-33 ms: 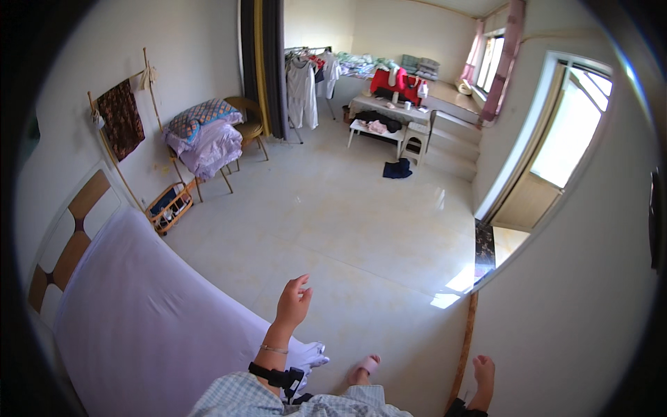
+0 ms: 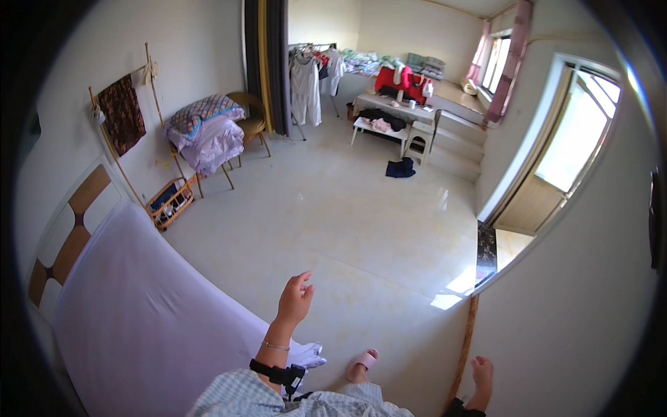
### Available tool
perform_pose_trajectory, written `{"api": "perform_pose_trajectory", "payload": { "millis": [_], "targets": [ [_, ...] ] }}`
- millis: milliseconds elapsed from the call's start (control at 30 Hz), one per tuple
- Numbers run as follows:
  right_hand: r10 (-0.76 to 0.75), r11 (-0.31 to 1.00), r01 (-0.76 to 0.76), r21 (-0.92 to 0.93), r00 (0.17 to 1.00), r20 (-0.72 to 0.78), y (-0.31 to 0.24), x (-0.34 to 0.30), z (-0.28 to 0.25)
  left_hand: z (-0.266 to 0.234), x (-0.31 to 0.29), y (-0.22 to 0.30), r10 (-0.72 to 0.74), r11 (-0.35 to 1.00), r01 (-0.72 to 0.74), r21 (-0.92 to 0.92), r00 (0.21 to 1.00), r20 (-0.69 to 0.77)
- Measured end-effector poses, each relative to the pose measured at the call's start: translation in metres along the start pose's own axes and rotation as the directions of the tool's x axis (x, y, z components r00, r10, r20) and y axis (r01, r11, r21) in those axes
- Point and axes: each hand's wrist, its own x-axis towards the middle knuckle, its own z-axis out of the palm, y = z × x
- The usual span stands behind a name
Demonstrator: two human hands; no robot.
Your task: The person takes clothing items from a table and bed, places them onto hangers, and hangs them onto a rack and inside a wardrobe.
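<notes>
My left hand [image 2: 296, 299] hangs in the air over the tiled floor, its fingers loosely bent and apart, with nothing in it. A thin bracelet and a black strap with a small device are on that wrist. Beside it, at lower left, a bed with a pale lilac sheet [image 2: 160, 320] reaches close to my forearm. At lower right, my right hand [image 2: 481, 372] is held near the white wall, loosely curled and empty, fingers partly apart. Neither hand touches anything.
A chair piled with bedding [image 2: 208, 139] and a wicker basket [image 2: 170, 203] stand at left. Dark cloth [image 2: 400, 168] lies on the floor before a white bench [image 2: 379, 132]. Steps [image 2: 455, 142] rise at the back right; an open door [image 2: 549, 167] is at right. My foot wears a pink slipper [image 2: 365, 360].
The room has shifted very slightly in the view. Both hands stay in nearly the same pose and hold nothing.
</notes>
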Motion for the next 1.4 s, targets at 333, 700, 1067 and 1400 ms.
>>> {"api": "perform_pose_trajectory", "payload": {
  "millis": [333,700,1067,1400],
  "targets": [
    [-0.442,0.897,0.442,-0.022,0.897,-0.003,-0.119,0.259,0.029,0.05,0.158,0.016,-0.067,0.981,0.097,0.17,0.983,-0.173],
    [-0.426,0.774,0.529,-0.349,0.842,0.33,-0.243,0.437,0.112,0.099,0.345,-0.042,-0.299,0.93,0.335,0.152,0.928,-0.22],
    [-0.264,0.936,0.302,-0.181,0.943,0.204,-0.384,0.562,0.155,0.228,0.559,-0.056,-0.125,0.98,0.122,0.158,0.992,0.01],
    [-0.304,0.89,0.366,-0.273,0.921,0.242,-0.48,0.768,0.216,0.279,0.727,-0.104,-0.288,0.943,0.284,0.173,0.958,0.0]
  ]
}}
